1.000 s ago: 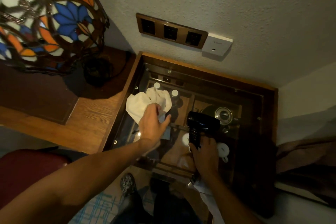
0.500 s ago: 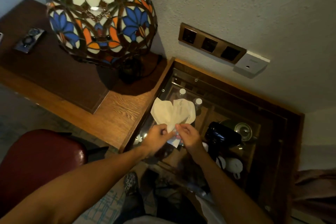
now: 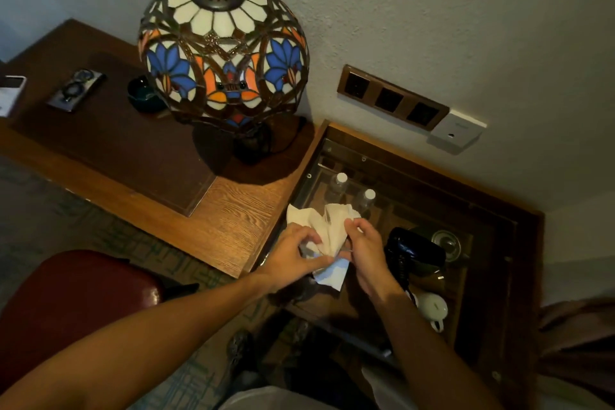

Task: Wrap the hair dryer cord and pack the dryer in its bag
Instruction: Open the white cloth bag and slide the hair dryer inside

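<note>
A cream cloth bag point(image 3: 327, 226) lies crumpled on the glass table top point(image 3: 416, 210), with a pale blue-white tag or corner hanging below it. My left hand point(image 3: 293, 255) grips its left side and my right hand point(image 3: 361, 243) pinches its right edge. Both hands are closed on the fabric. The black hair dryer point(image 3: 414, 250) lies on the glass just right of my right hand, untouched. Its coiled cord point(image 3: 403, 273) runs down from the handle, partly hidden behind my right wrist.
A stained-glass lamp point(image 3: 221, 50) stands on the wooden desk point(image 3: 233, 210) to the left. Bottles point(image 3: 339, 181), a kettle point(image 3: 446, 243) and a white cup point(image 3: 432, 308) sit under the glass. Wall sockets point(image 3: 391, 96) are behind. A red chair point(image 3: 73, 303) is at lower left.
My right hand let go of the hair dryer, which now lies on the glass, and joined my left hand on the bag. My view swung left toward the lamp.
</note>
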